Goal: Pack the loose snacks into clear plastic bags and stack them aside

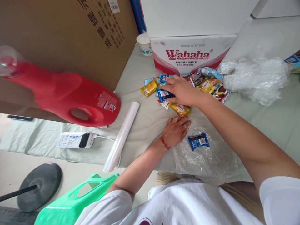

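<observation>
My right hand (pixel 184 90) reaches into a pile of small wrapped snacks, its fingers closed around a blue snack packet (pixel 164 94). A yellow snack packet (pixel 149 88) lies just left of it, and another yellow packet (pixel 181 109) sits below the hand. Nearer to me, my left hand (pixel 175 131) is palm down with bent fingers on the upper left edge of a clear plastic bag (pixel 217 161). One blue packet (pixel 198 141) lies within the bag's area; whether inside or on top I cannot tell. My left fingertips are partly hidden.
Behind the pile stands a white-and-red Wahaha box (pixel 192 53), with a paper cup (pixel 144 45) beside it. Crumpled clear plastic (pixel 257 76) lies right. Leftward are a white roll (pixel 122 136), a red jug (pixel 77 97), a power bank (pixel 76 140) and a large cardboard box (pixel 70 40).
</observation>
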`<state>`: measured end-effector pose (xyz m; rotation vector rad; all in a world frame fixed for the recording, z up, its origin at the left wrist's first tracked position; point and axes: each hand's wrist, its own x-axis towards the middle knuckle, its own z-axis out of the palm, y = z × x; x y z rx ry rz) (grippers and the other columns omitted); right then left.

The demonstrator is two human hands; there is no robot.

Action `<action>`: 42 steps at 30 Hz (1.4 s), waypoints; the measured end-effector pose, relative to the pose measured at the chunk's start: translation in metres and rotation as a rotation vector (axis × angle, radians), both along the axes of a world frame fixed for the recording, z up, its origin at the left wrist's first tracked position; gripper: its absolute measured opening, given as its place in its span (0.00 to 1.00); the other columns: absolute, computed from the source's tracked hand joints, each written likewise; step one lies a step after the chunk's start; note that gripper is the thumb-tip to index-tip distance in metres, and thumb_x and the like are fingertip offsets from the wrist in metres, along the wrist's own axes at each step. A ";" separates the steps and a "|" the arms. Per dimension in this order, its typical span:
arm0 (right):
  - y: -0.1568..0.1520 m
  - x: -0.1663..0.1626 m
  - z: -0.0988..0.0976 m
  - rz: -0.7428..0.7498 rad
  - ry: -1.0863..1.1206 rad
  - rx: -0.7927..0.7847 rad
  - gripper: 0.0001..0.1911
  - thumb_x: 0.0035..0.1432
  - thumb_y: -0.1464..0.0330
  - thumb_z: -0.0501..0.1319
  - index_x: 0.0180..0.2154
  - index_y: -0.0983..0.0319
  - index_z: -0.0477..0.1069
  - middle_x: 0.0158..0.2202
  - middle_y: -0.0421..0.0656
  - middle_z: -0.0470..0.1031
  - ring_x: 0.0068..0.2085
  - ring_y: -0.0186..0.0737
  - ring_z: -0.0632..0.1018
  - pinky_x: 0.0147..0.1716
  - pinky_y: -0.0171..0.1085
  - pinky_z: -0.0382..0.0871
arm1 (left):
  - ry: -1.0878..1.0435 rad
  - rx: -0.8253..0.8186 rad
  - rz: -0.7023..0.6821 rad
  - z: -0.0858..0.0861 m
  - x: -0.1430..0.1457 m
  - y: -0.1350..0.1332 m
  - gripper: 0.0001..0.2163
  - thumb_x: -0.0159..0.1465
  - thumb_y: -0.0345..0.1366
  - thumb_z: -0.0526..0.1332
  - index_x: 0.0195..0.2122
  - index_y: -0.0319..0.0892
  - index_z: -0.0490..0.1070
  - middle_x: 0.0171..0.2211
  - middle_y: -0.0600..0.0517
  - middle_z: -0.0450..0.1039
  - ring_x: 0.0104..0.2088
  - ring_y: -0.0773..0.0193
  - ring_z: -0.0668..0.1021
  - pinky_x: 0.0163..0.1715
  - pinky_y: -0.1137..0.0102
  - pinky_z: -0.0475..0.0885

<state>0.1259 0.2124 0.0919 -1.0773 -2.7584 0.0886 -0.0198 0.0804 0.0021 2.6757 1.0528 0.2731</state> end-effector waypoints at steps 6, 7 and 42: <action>-0.129 0.086 0.013 0.014 0.089 -0.330 0.31 0.63 0.55 0.66 0.64 0.57 0.70 0.49 0.50 0.73 0.48 0.51 0.68 0.50 0.46 0.62 | -0.041 -0.049 0.030 -0.001 0.000 0.003 0.19 0.73 0.43 0.53 0.59 0.49 0.75 0.66 0.48 0.69 0.51 0.48 0.71 0.48 0.54 0.66; -0.147 0.091 0.007 -0.012 0.061 -0.374 0.31 0.62 0.56 0.67 0.64 0.57 0.70 0.48 0.50 0.73 0.47 0.51 0.68 0.49 0.46 0.62 | -0.053 -0.055 0.028 -0.001 0.000 0.003 0.19 0.73 0.43 0.53 0.61 0.49 0.74 0.67 0.48 0.67 0.51 0.48 0.71 0.47 0.54 0.66; -0.235 0.111 -0.031 -0.395 0.104 -0.316 0.38 0.61 0.59 0.67 0.69 0.57 0.61 0.66 0.54 0.67 0.57 0.59 0.69 0.54 0.54 0.62 | -0.355 -0.265 0.643 0.018 0.008 0.002 0.27 0.67 0.52 0.60 0.62 0.41 0.63 0.47 0.44 0.80 0.50 0.50 0.79 0.51 0.58 0.69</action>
